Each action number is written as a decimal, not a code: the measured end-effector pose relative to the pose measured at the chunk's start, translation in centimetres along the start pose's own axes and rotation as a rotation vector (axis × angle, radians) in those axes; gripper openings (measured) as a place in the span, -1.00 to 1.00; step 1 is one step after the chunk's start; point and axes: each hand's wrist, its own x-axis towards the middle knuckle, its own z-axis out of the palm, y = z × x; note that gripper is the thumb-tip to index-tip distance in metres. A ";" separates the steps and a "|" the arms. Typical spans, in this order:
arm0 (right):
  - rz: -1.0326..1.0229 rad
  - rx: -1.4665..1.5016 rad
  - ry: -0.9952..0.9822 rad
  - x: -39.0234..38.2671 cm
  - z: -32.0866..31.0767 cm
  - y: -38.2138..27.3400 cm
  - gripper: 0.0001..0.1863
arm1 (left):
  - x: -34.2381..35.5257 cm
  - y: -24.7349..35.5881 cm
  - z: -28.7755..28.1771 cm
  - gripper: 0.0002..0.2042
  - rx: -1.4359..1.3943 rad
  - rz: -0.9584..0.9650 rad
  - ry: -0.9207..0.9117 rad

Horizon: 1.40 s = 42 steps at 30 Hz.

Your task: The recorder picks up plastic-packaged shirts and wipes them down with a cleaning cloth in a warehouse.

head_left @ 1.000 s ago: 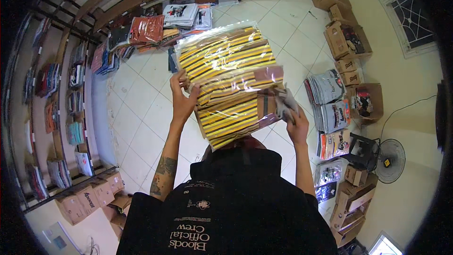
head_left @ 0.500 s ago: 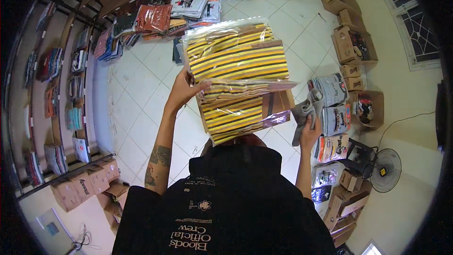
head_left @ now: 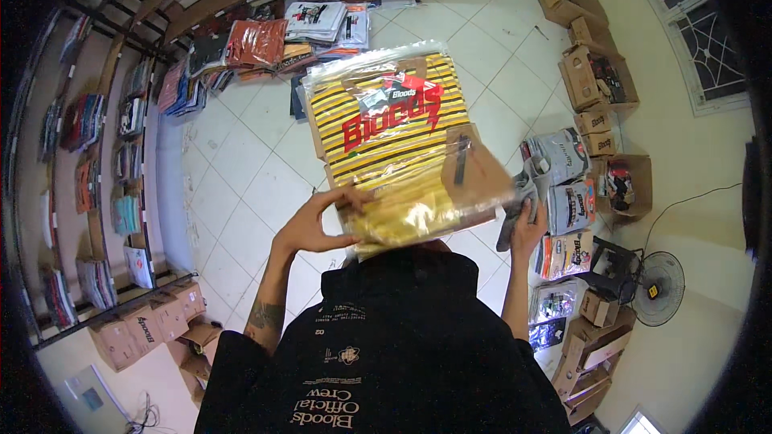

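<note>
Yellow and black striped shirts in clear plastic bags lie stacked in front of me. The upper striped shirt (head_left: 330, 106) shows a red print and lies face up. A nearer bagged shirt (head_left: 414, 205), blurred and bent toward me, has its left edge between the thumb and fingers of my left hand (head_left: 315, 221). To the right, my right hand (head_left: 528, 229) is closed around a bunched grey cloth (head_left: 523, 199), apart from the shirts. Brown card (head_left: 479, 169) shows inside the bagging at the right side. What supports the stack is hidden.
Bagged clothes (head_left: 256, 42) lie in piles on the tiled floor at the far left. More bagged clothes (head_left: 569, 202), cardboard boxes (head_left: 585, 80) and a fan (head_left: 658, 289) line the right side. Shelves with folded clothes (head_left: 87, 116) stand along the left wall.
My left hand has moved toward me, folding the nearer bagged shirt down. The red print on the shirt beneath is now uncovered. My right hand still holds the grey cloth in nearly the same place.
</note>
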 end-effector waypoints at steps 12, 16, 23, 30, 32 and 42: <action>0.134 0.155 0.009 0.7 0.2 -2.7 -0.68 | -1.1 -4.5 4.4 -0.55 0.115 -0.348 0.735; 0.141 0.317 0.091 2.5 0.8 -5.0 -0.58 | -0.7 -4.8 4.8 -0.43 0.101 -0.342 0.731; 0.316 0.418 -0.308 5.9 1.0 -8.4 -0.45 | 1.3 -4.0 3.4 -0.50 -0.258 -0.478 0.659; 0.229 0.274 -0.525 6.4 2.0 -12.5 -0.46 | 3.7 -3.0 2.6 -0.54 -0.497 -0.412 0.643; 0.227 0.256 -0.520 6.5 2.1 -12.3 -0.46 | 3.8 -3.2 2.5 -0.51 -0.534 -0.379 0.621; 0.299 0.192 -0.579 7.6 2.4 -12.4 -0.43 | 4.3 -1.2 2.6 -0.47 -0.405 -0.353 0.548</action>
